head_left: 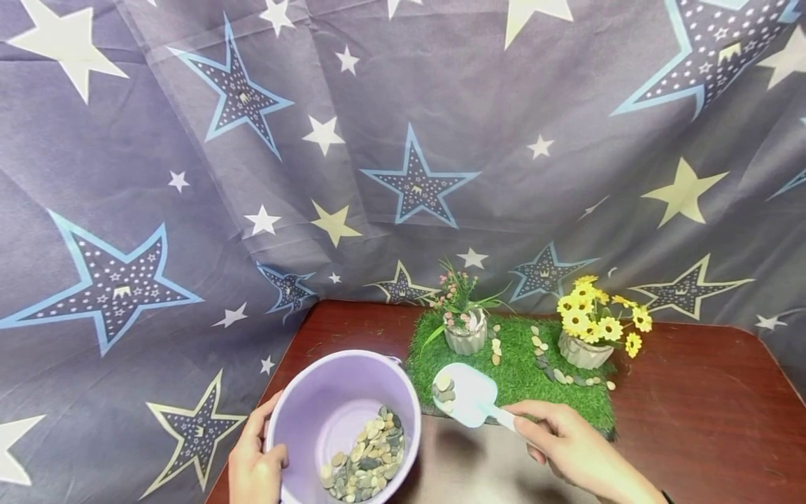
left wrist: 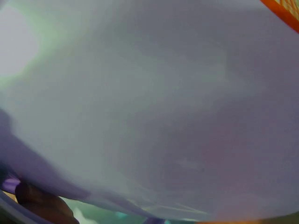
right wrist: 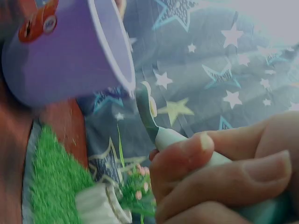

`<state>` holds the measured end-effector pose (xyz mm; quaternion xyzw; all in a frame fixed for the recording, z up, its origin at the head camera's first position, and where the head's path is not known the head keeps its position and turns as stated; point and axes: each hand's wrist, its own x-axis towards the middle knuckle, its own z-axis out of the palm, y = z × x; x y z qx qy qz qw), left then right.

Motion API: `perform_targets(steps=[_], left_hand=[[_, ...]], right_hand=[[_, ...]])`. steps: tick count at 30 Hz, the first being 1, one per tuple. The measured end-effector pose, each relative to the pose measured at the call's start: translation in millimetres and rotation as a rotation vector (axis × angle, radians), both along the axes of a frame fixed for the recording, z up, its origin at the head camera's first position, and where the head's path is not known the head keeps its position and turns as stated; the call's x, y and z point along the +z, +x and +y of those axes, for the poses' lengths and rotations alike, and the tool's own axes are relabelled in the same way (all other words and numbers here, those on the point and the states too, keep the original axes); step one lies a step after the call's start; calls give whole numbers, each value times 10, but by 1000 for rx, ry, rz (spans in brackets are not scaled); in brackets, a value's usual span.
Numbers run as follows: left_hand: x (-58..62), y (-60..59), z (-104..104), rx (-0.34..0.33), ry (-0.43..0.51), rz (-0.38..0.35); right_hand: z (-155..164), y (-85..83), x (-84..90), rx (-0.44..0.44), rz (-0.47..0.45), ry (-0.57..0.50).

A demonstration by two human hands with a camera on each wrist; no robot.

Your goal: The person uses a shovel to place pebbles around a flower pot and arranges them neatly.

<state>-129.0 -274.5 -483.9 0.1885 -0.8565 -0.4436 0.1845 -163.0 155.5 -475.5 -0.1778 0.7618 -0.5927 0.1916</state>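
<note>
My left hand [head_left: 255,455] grips the rim of a purple bucket [head_left: 296,413] at its left side, thumb over the edge. Inside the bucket lies a heap of grey and tan pebbles [head_left: 371,455]. In my right hand [head_left: 560,441] is the handle of a pale blue scoop [head_left: 475,392], with several pebbles [head_left: 444,387] in its blade. The scoop is just right of the bucket, over the front edge of the turf mat. The right wrist view shows the fingers wrapped around its handle [right wrist: 175,139]. The bucket's wall [left wrist: 140,93] fills the left wrist view.
A green turf mat [head_left: 519,381] lies on the dark red table [head_left: 686,406]. On it stand a pot with pink flowers [head_left: 466,336] and a pot with yellow daisies [head_left: 585,350]. Short lines of pebbles [head_left: 569,379] lie between them. A star-patterned cloth [head_left: 390,91] hangs behind.
</note>
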Motion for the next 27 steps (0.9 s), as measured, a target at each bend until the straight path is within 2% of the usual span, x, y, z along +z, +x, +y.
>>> perform_targets(steps=[2,6,10,14,18,21,27], left_hand=[[-85,-38,-147,-18,53,3],[-227,-80,-348,-71,181,65],[-254,-99,-378,-79,208,92],[-261,-107,-379,-91,234,112],[-280,-103,-394,-113,271,133],[-294,-104,-401,-129,290,139],[-300,-117,-413,-133,299,137]], right_hand=[[53,-21,-5,-43,-51,16],[122,-63,-64,-138,-106,59],[123,-90,-228,-238,-123,81],[41,-111,-509,-309,-201,27],[-66,-140,-780,-313,-323,-66],[-128,-173,-904,-309,-389,-120],[-212,-266,-929,-278,-459,-218]])
